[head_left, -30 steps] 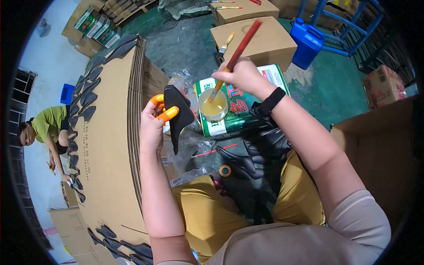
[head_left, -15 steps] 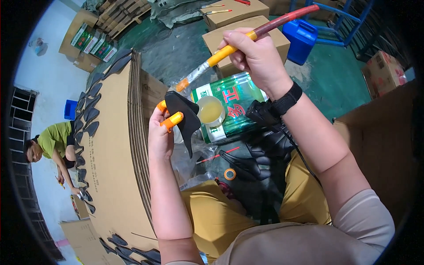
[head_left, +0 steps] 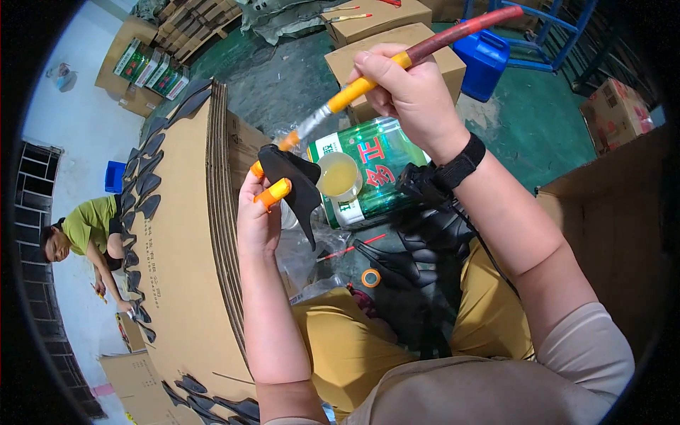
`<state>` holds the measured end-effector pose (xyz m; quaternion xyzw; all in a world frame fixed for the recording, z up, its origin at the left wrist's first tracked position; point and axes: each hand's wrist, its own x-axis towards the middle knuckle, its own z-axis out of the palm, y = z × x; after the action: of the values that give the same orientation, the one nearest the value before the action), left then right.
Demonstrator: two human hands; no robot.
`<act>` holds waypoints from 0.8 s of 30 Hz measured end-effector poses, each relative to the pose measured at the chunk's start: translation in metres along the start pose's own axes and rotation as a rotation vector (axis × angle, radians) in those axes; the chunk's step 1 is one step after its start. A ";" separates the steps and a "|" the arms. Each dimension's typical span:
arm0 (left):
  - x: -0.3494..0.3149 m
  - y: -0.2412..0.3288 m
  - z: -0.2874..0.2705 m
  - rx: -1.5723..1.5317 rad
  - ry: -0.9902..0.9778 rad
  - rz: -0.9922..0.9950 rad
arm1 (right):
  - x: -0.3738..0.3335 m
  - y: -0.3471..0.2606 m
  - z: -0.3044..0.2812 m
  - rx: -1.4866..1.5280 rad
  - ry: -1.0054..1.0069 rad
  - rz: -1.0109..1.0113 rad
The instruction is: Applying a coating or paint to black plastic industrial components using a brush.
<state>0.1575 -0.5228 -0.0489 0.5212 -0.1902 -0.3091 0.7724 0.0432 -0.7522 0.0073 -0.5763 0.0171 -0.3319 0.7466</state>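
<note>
In my left hand (head_left: pixel 259 219) is a thin, curved black piece (head_left: pixel 294 180), gripped by fingers with orange covers on the tips. My right hand (head_left: pixel 404 85) is closed round a long brush (head_left: pixel 354 91) with a yellow and dark red handle. The brush's orange-brown bristles meet the upper edge of the black piece. Just right of that piece, a small round cup (head_left: pixel 339 176) of yellowish liquid stands on a green and white metal can (head_left: pixel 386 191). A black strap (head_left: pixel 464 159) with a small device circles my right wrist.
At left, stacked cardboard sheets (head_left: pixel 184 248) bear several black pieces (head_left: pixel 146 185) along the far edge. A co-worker in a green shirt (head_left: pixel 88 223) reaches toward them. Below the can lies an orange tape roll (head_left: pixel 370 278). Cardboard boxes (head_left: pixel 397 53) and a blue jerrycan (head_left: pixel 482 64) stand beyond.
The brush in my right hand has shifted slightly left along the black piece's upper edge. My left hand has tilted the piece a little, and its lower tip has moved right.
</note>
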 end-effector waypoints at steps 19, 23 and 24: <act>-0.005 0.005 -0.016 -0.091 -0.059 0.006 | -0.005 0.000 0.012 -0.039 -0.126 0.016; -0.008 0.009 -0.015 -0.125 -0.058 0.009 | -0.001 0.004 -0.001 -0.195 -0.107 -0.094; -0.008 0.009 -0.017 -0.135 -0.077 0.010 | -0.002 0.002 -0.002 -0.154 -0.121 -0.041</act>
<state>0.1648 -0.5035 -0.0465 0.4548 -0.2008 -0.3372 0.7994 0.0415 -0.7528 0.0042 -0.6511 -0.0142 -0.3093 0.6929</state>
